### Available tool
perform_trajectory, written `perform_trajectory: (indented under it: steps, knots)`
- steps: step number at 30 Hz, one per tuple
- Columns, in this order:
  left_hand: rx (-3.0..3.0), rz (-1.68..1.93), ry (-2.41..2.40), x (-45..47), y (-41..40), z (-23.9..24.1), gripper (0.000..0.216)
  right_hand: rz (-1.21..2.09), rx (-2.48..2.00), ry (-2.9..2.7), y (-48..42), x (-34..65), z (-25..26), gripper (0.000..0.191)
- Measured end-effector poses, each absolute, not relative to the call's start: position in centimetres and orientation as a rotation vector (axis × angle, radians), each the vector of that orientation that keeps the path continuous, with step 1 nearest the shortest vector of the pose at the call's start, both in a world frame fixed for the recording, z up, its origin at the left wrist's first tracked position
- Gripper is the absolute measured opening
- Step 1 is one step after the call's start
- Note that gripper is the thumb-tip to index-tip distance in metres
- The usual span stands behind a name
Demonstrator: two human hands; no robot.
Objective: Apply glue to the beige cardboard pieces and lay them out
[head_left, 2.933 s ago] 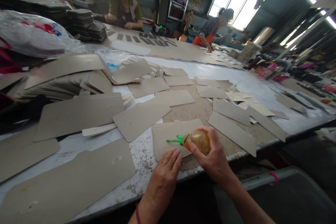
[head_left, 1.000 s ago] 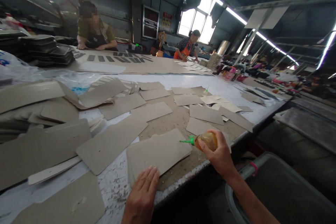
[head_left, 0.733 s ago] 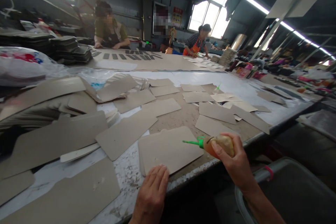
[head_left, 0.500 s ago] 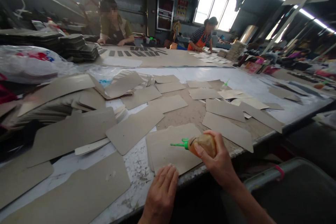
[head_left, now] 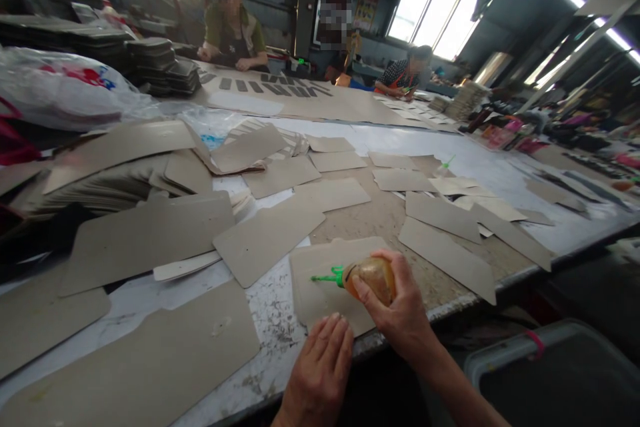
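Note:
My right hand is wrapped around a squeeze bottle of amber liquid, tipped on its side. Its green nozzle points left, low over a grey-beige cardboard piece; I cannot tell whether the tip touches it. At the near edge of that piece lies my left hand, flat with fingers stretched out. Another edge or two show beneath the piece at its left. Close by on the left is a longer cardboard piece, and a large one lies at the near left.
Cut cardboard pieces are scattered to the right, and a leaning stack stands at left behind a plastic bag. A clear bin sits below the table edge at right. Two people work across the table.
The bottle and my right hand have moved left over the cardboard piece. My left hand stays at its near edge. The view has shifted slightly, and the person in the orange apron bends lower.

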State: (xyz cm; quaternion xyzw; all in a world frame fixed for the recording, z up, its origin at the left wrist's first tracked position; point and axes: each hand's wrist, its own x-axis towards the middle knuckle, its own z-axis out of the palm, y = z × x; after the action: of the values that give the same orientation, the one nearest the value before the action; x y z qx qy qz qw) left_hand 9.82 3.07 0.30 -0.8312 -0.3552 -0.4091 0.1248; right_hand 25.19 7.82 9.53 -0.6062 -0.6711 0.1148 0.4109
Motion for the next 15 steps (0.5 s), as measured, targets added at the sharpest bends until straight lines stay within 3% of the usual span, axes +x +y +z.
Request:
perform_trajectory:
  steps: [15]
  knots:
    - [-2.442,-1.189,-0.954,9.2,3.6,-0.9,0.039,0.041,-1.685,-1.616,8.3,31.0,9.6,0.034]
